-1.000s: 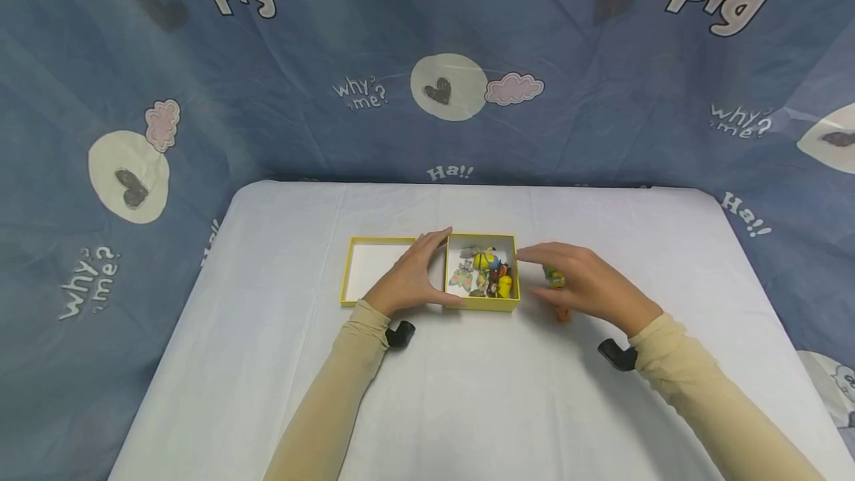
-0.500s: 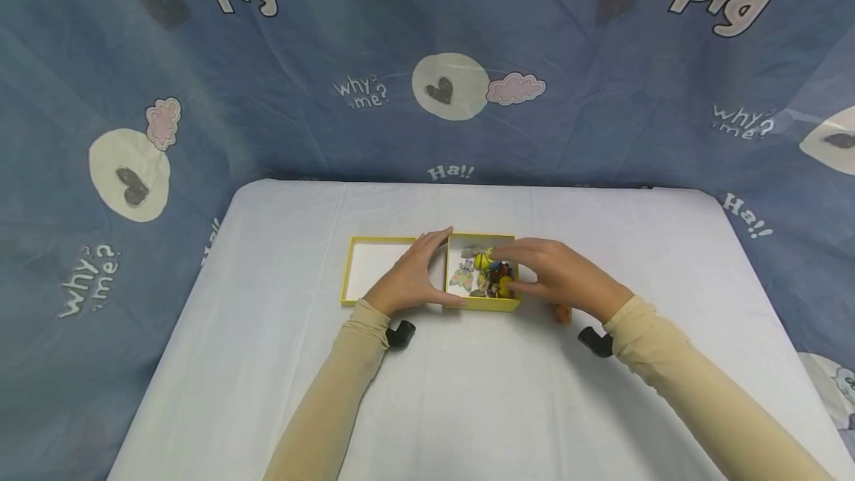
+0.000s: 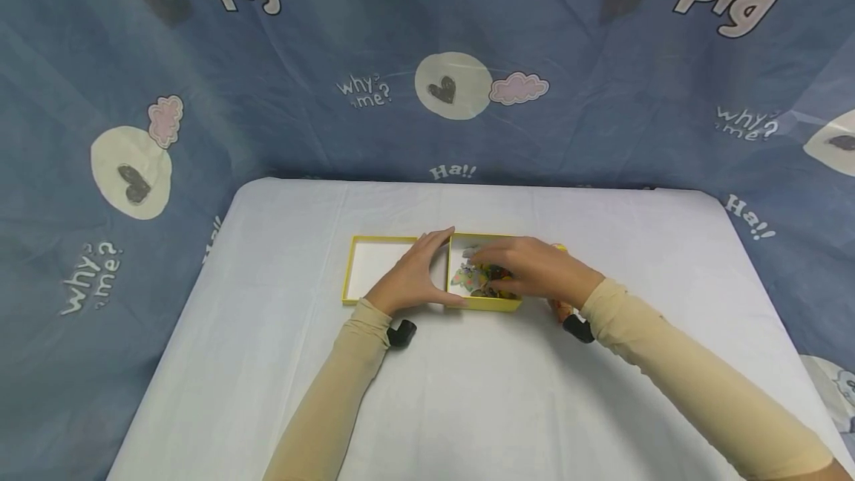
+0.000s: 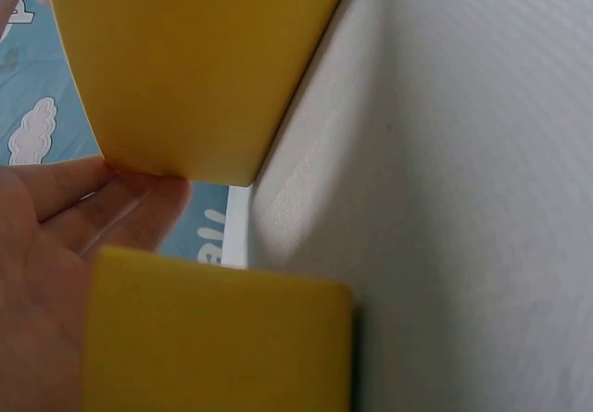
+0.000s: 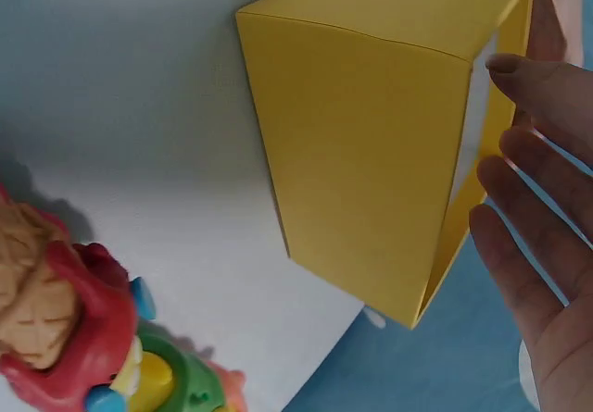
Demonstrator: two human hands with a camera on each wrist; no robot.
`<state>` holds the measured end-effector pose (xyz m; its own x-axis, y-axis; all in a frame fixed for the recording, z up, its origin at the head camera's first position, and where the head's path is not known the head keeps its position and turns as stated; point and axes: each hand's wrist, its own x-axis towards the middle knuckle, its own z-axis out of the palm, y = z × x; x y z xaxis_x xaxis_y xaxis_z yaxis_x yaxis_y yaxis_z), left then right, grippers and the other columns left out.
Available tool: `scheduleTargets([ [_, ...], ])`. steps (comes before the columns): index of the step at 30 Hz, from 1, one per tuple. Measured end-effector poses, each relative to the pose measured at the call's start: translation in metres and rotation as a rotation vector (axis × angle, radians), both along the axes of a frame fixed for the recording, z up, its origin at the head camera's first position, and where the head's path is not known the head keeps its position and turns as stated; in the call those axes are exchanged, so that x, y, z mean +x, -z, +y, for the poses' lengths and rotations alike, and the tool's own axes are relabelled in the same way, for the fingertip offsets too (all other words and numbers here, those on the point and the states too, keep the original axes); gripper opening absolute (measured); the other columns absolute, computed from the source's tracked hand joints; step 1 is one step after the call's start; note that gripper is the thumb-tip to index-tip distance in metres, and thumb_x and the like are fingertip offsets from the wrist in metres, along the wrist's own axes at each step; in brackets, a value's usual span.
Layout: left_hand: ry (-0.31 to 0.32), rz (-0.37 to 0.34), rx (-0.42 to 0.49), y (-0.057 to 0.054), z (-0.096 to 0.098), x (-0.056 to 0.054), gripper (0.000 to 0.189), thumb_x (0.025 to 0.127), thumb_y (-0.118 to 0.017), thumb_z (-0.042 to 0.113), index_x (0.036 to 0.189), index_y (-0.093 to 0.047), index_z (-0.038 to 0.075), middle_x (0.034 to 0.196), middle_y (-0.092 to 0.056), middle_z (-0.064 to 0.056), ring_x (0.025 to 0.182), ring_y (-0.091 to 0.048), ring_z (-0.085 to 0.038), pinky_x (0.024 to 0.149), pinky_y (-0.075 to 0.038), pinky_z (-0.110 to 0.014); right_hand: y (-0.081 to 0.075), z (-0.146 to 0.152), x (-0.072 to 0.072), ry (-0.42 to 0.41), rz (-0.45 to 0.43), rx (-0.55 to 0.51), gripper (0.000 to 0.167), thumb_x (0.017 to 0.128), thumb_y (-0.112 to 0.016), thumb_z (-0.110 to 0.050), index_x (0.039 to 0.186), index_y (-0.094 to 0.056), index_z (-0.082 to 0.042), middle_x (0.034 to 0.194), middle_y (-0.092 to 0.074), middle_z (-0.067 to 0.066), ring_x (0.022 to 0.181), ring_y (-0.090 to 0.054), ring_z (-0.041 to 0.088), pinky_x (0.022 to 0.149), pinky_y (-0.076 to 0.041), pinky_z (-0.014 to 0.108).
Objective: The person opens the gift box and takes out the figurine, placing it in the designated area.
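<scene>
left hand [image 3: 410, 279] gripping yellow box [image 3: 486, 304], prob so it won't slide | right hand [image 3: 539, 269] over toys [image 3: 467, 278], fingers [image 5: 511, 259] loose

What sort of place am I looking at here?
Probably an indoor corner arranged for tabletop play or filming: a white-covered table, a patterned blue cloth behind it, and a yellow box of small toys.

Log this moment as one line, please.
left hand: grips yellow box | right hand: over box opening, grip unclear | small toys: inside and beside box
</scene>
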<state>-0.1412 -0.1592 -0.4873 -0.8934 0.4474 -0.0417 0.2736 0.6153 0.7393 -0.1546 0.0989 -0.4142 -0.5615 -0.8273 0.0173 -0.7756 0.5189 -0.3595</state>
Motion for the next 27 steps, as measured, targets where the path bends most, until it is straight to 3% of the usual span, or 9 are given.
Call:
scheduleTargets([
  [6, 0.0, 0.002, 0.007, 0.001, -0.001, -0.001, 0.131, 0.061, -0.093, 0.065, 0.165, -0.025, 0.025, 0.169, -0.031, 0.002, 0.16, -0.02, -0.037, 0.126, -0.029, -0.061, 0.001, -0.014, -0.007, -0.074, 0.009, 0.05, 0.036, 0.089, -0.082, -0.018, 0.124, -0.075, -0.011, 0.125, -0.074, 0.001, 0.117, -0.07, 0.018, 0.099, -0.06, 0.039],
  [13, 0.003, 0.01, 0.02, 0.003, -0.002, -0.002, 0.131, 0.06, -0.093, 0.065, 0.165, -0.026, 0.024, 0.168, -0.032, 0.003, 0.16, -0.022, -0.032, 0.127, -0.03, -0.057, 0.0, -0.03, -0.013, -0.125, 0.007, 0.102, 0.035, 0.091, -0.081, -0.018, 0.124, -0.075, -0.01, 0.121, -0.076, 0.003, 0.113, -0.072, 0.018, 0.098, -0.061, 0.039],
  [27, 0.007, 0.002, 0.026, 0.002, -0.001, -0.002, 0.13, 0.061, -0.095, 0.06, 0.165, -0.026, 0.022, 0.168, -0.031, 0.002, 0.16, -0.022, -0.029, 0.126, -0.032, -0.056, 0.008, -0.047, -0.024, -0.136, -0.011, 0.247, 0.033, 0.087, -0.083, -0.01, 0.119, -0.078, -0.016, 0.115, -0.078, -0.001, 0.104, -0.073, 0.015, 0.093, -0.062, 0.037],
])
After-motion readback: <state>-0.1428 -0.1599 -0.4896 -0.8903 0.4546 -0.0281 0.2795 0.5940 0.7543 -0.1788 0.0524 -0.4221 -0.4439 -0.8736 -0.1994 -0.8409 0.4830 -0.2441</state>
